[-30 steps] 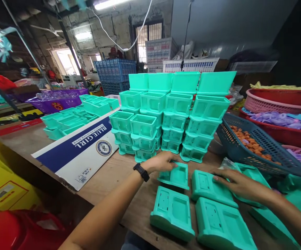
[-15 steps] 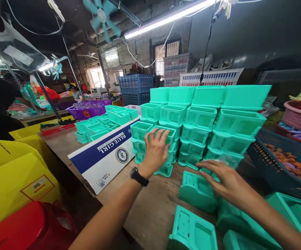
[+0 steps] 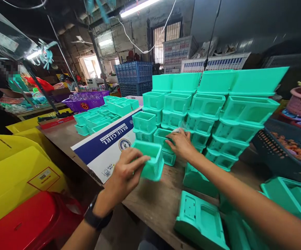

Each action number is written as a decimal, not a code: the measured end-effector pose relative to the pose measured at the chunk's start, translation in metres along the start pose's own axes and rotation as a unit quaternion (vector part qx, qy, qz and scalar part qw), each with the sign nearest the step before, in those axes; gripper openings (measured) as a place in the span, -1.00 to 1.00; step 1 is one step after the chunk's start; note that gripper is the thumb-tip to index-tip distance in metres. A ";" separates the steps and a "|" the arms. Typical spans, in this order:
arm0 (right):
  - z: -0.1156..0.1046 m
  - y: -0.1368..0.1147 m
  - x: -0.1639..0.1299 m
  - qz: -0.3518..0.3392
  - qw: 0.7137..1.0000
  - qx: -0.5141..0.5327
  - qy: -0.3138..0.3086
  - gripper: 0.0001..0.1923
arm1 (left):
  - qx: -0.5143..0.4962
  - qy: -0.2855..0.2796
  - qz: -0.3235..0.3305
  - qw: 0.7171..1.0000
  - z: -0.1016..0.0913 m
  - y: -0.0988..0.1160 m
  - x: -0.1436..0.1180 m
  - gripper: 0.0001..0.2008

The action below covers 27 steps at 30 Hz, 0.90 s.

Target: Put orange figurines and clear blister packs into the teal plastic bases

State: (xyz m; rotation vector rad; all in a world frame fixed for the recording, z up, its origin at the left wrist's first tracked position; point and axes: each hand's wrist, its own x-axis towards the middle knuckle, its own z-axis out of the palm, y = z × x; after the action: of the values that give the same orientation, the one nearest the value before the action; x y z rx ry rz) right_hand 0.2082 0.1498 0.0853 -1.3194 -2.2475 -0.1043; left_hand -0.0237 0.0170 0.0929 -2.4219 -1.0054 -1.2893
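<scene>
Just in front of the low stack (image 3: 163, 146), the left hand (image 3: 125, 173) grips a single teal tub (image 3: 150, 161), fingers curled over its near rim and thumb on the side, holding it clear of the wooden table (image 3: 153, 205). Beyond it and a little to the right, the right hand (image 3: 183, 144) lies flat with fingers spread on the top tub of that stack, closed around nothing; a scrap of clear plastic shows under the fingertips, too blurred to identify. Past the right hand rise taller stacks of tubs (image 3: 210, 118) capped by flat lids (image 3: 218, 81). Left of the left hand lies a printed cardboard sheet (image 3: 106, 146); near the right forearm, flat teal bases (image 3: 200, 218) rest on the table.

By the look of it, this is one tub being handled apart from its stack while the other hand steadies the pile. Any further move calls for keeping the tub level and the pile braced so it does not topple.
</scene>
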 end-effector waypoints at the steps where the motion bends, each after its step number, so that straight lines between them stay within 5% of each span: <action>1: 0.000 0.000 0.002 0.005 1.000 0.005 -0.005 -0.80 | -0.022 -0.025 -0.010 0.999 0.000 0.006 -0.017 -0.74; 5: -0.022 0.001 -0.002 0.038 0.999 0.030 0.013 -0.73 | -0.065 -0.085 -0.034 0.994 0.019 0.031 -0.072 -0.68; 10: -0.055 -0.003 -0.030 0.018 0.993 0.106 -0.045 -0.59 | -0.079 -0.030 -0.021 0.996 0.058 0.058 -0.103 -0.67; 13: -0.046 -0.007 -0.051 -0.014 0.981 0.144 -0.131 -0.62 | -0.098 -0.038 -0.012 0.994 0.066 0.068 -0.105 -0.68; 17: -0.017 -0.003 -0.071 0.002 0.977 0.108 -0.182 -0.69 | -0.174 -0.048 0.007 0.983 0.050 0.072 -0.090 -0.82; 22: -0.011 0.012 -0.082 0.061 0.977 0.004 -0.203 -0.76 | -0.171 0.008 -0.118 0.978 0.031 0.044 -0.058 -0.88; 27: -0.016 0.008 -0.067 0.081 0.980 -0.058 -0.172 -0.67 | -0.069 0.005 -0.195 0.978 0.051 -0.015 -0.034 -0.83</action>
State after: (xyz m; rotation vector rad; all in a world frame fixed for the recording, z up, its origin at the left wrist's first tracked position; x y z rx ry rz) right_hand 0.2469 0.0957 0.0657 -1.6869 -2.4340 0.0562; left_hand -0.0134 0.0368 0.0343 -2.3916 -1.4915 -1.5349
